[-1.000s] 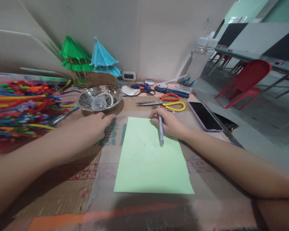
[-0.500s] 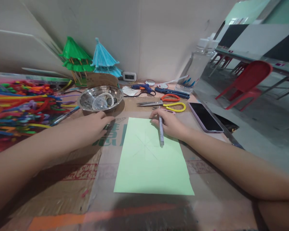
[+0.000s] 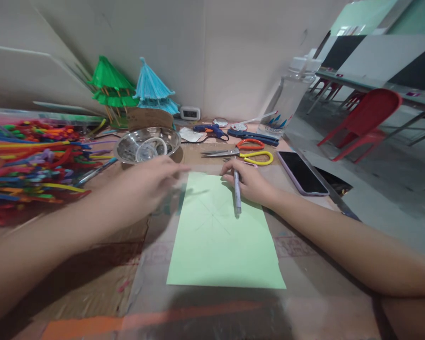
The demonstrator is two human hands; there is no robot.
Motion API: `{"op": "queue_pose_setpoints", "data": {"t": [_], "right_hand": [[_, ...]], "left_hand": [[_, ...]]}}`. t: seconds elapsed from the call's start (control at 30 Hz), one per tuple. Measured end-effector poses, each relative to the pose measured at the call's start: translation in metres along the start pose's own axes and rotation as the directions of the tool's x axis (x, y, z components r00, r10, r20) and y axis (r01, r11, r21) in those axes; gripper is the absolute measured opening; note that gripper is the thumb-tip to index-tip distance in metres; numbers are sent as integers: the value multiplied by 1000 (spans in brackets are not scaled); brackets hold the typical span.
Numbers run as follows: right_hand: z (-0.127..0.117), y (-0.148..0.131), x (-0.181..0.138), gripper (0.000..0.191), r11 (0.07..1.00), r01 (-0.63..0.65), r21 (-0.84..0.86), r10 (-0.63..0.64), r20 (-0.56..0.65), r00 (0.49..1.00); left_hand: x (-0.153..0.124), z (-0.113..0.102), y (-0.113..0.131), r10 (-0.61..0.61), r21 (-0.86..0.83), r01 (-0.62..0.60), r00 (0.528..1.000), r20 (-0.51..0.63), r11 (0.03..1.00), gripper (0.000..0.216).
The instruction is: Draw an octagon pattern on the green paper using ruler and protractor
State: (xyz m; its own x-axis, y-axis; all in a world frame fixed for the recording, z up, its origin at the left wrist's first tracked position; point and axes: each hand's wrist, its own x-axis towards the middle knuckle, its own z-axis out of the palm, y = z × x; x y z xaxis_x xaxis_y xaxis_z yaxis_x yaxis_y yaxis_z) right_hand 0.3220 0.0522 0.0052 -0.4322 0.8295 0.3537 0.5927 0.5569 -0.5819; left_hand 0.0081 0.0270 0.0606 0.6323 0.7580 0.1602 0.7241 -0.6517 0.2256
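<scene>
A pale green sheet of paper [image 3: 226,236] lies flat on the cardboard-covered table, with faint pencil lines crossing near its top. My right hand [image 3: 250,182] rests on the sheet's upper right part, closed round a grey pen [image 3: 237,191] that points toward me. My left hand [image 3: 152,182] hovers, blurred by motion, just left of the sheet's top left corner, its fingers stretched out toward the paper and holding nothing. A steel bowl [image 3: 147,144] with clear tape rolls stands just behind the left hand.
A heap of coloured pipe cleaners [image 3: 28,160] fills the left. Scissors [image 3: 248,153], a blue glue gun [image 3: 208,129], a phone [image 3: 302,172] and a water bottle [image 3: 286,101] lie behind and right. Green and blue paper pagodas [image 3: 134,89] stand at the wall. The table edge runs along the right.
My left hand has lifted off the cardboard and swung right toward the sheet's top left corner. My right hand and the pen have stayed put.
</scene>
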Motion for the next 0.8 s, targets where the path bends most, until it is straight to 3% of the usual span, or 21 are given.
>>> {"op": "queue_pose_setpoints", "data": {"t": [0.17,0.3,0.43,0.63,0.7,0.77,0.8], "right_hand": [[-1,-2,0,3,1000,-8,20,8,-14,1000],[-2,-4,-1,4,999,-23,48,25,-27,999],[-3,-2,-2,9,992,-76,98,84,-81,993],[-9,1,-6,36,967,-147,207,181,-158,971],[-11,-8,-10,45,978,-71,195,97,-128,987],[-12,-21,-16,51,982,128,142,-132,21,991],[-11,-26,-18,52,969,227,102,-240,134,962]], "left_hand": [[12,31,47,122,-28,-121,992,26,992,36],[-4,51,48,180,64,-177,983,-46,982,37],[-32,64,46,318,124,-308,945,-70,943,27],[-35,70,51,373,188,-354,925,-73,916,35],[-31,68,50,346,207,-324,935,-82,923,35],[-28,67,50,323,224,-296,942,-93,929,33],[-29,67,51,318,235,-289,943,-97,928,33]]}}
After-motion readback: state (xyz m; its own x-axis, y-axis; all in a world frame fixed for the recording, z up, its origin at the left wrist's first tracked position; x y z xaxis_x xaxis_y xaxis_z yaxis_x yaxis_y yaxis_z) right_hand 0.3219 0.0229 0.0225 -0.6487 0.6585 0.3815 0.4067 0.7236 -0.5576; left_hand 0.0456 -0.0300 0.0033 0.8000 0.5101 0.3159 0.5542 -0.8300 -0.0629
